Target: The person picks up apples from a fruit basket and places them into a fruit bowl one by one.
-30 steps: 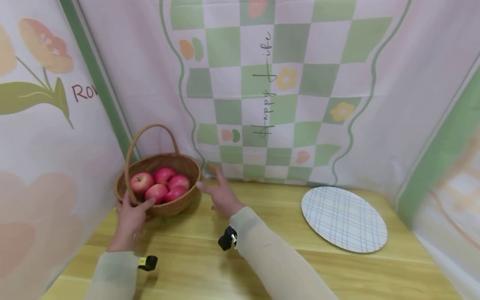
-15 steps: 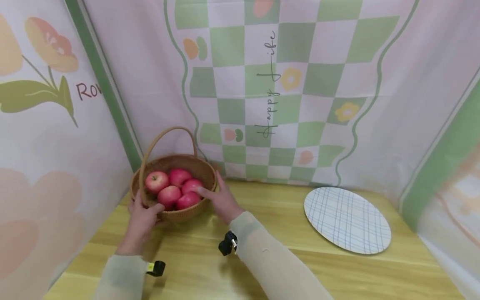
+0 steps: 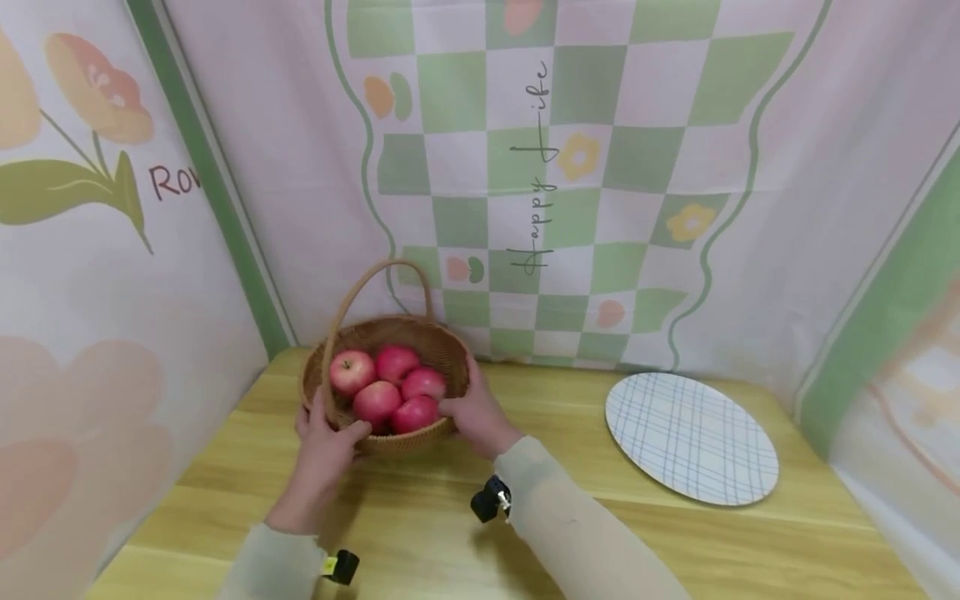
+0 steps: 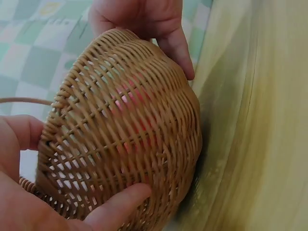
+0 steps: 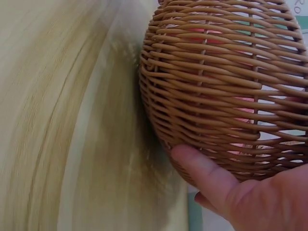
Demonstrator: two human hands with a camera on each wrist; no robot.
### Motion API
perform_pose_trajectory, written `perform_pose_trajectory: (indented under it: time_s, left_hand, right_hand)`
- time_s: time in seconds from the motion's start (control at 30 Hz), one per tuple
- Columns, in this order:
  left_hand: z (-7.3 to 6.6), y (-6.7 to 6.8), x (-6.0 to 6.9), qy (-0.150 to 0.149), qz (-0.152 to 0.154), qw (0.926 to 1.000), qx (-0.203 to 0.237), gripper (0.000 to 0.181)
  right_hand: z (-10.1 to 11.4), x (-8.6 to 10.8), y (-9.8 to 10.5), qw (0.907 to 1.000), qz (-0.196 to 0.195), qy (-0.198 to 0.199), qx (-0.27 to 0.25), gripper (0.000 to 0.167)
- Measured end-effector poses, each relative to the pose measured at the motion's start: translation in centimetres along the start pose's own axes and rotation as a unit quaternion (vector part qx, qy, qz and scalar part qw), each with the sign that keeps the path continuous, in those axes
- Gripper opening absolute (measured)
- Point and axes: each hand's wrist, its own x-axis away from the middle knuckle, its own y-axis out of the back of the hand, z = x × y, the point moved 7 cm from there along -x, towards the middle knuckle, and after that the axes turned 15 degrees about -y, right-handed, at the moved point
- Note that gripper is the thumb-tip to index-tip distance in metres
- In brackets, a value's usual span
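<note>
A brown wicker basket (image 3: 405,440) with an arched handle stands at the left of the table, several red apples (image 3: 377,403) lying inside it. My left hand (image 3: 322,454) grips the basket's left side, its thumb over the rim near the handle's foot. On the opposite side my right hand (image 3: 482,414) holds the rim with the thumb inside and fingers outside. In the left wrist view the woven wall (image 4: 125,106) sits between both hands, and the apples show red through the gaps. The right wrist view has a finger pressed low against the weave (image 5: 216,96).
A white oval plate (image 3: 690,437) with a blue plaid pattern lies at the right of the wooden table (image 3: 420,525). Patterned curtains (image 3: 517,325) hang close behind the basket and along the left and right sides.
The basket with its apples has moved right along the table, away from the left corner. My right hand, apart from the basket at first, now holds its rim; the left hand moved along with it.
</note>
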Motion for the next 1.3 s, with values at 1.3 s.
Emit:
perform_pose_trajectory:
  time_s: [1.3]
  left_hand:
    - [0.1, -1.7, 0.3, 0.07, 0.231, 0.9547, 0.174, 0.109]
  right_hand:
    - [7.2, 10.7, 6.0, 0.8762, -0.071, 0.166, 0.447, 0.09]
